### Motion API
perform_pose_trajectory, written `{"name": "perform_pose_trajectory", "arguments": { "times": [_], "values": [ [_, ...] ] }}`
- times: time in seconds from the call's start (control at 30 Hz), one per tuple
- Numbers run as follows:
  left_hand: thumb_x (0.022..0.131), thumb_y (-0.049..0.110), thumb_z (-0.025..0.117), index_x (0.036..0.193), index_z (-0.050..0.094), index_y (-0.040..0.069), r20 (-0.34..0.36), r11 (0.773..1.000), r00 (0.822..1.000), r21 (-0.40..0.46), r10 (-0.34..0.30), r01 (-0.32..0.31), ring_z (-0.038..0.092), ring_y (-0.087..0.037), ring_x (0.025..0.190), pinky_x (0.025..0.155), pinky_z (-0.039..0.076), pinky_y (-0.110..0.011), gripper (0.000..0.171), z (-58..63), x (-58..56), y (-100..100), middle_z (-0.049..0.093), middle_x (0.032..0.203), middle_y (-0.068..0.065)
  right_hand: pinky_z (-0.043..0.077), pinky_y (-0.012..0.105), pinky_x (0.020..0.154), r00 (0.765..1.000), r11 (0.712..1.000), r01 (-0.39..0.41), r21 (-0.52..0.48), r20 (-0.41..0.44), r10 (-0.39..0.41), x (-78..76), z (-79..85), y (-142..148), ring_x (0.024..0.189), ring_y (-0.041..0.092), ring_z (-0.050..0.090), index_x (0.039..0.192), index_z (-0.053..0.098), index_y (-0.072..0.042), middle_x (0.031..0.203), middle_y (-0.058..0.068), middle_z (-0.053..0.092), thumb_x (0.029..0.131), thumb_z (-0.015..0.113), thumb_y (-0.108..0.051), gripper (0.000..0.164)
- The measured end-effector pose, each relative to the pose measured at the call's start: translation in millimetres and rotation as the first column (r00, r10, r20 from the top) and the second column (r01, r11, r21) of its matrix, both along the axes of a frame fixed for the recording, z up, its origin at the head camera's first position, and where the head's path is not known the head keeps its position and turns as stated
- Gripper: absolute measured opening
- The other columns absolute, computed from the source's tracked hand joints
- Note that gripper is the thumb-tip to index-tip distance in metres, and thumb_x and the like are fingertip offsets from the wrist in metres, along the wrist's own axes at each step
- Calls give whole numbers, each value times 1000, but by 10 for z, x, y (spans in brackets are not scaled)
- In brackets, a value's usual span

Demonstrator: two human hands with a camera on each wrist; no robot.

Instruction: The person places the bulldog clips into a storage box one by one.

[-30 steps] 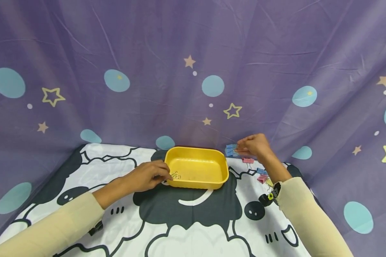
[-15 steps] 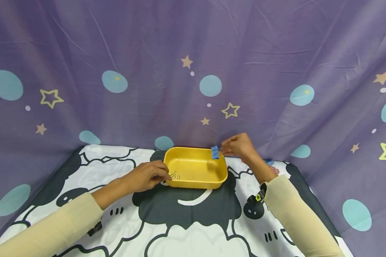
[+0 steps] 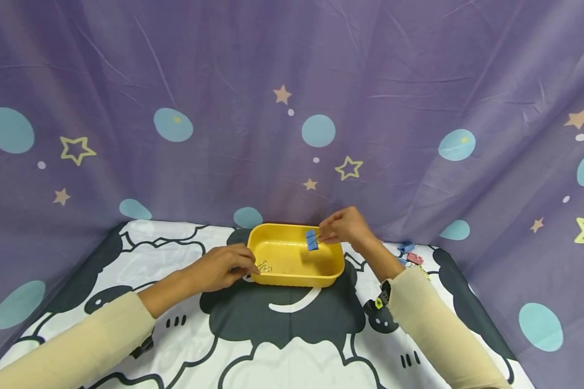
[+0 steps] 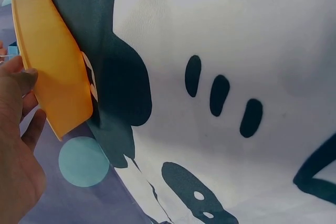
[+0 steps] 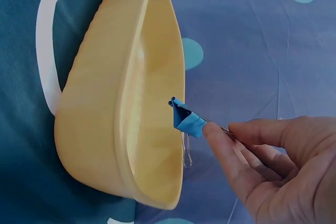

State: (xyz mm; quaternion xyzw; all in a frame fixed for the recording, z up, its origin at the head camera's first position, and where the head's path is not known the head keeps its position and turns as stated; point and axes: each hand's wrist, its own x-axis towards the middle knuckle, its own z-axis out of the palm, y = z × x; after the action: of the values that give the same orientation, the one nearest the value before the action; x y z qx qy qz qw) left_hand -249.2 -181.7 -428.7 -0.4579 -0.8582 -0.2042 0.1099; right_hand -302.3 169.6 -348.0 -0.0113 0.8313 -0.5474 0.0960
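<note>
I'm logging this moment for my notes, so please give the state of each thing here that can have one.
blue binder clip: pinched by its wire handle, held above the tub's inside.
yellow tub: upright on the cloth, one small metal clip inside at its left end.
right hand: pinches the blue clip's handle.
left hand: holds the tub's left rim.
spare clips: lying loose on the cloth.
</note>
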Motion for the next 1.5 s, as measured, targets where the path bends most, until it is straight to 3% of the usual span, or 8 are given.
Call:
{"name": "perform_pose_trajectory", "arguments": {
  "times": [0.5, 0.87, 1.5],
  "values": [
    [95, -4, 83, 111, 90, 22, -37, 1000, 999, -1, -21, 21, 69, -11, 103, 87, 63, -31, 32, 3, -8, 21, 79, 110, 6, 69, 51, 86, 994, 995, -104, -3, -25, 104, 105, -219, -288, 94, 43, 86, 114, 76, 22, 103, 33, 83, 95, 76, 11, 21],
    [95, -3, 83, 109, 90, 22, -28, 1000, 999, -5, -19, 19, 69, -9, 101, 86, 63, -29, 30, -11, -17, 31, 79, 109, 7, 70, 50, 84, 990, 990, -140, 35, -27, 141, 139, -368, -464, 91, 42, 87, 109, 79, 19, 98, 30, 84, 93, 76, 12, 17],
    [97, -3, 82, 108, 90, 21, -27, 1000, 1000, -10, -14, 14, 70, -9, 102, 87, 63, -31, 27, 30, 0, 15, 80, 108, 8, 70, 51, 87, 983, 979, -185, 83, 2, 185, 176, -332, -783, 92, 41, 87, 104, 81, 15, 96, 27, 85, 92, 80, 9, 13]
  ]
}}
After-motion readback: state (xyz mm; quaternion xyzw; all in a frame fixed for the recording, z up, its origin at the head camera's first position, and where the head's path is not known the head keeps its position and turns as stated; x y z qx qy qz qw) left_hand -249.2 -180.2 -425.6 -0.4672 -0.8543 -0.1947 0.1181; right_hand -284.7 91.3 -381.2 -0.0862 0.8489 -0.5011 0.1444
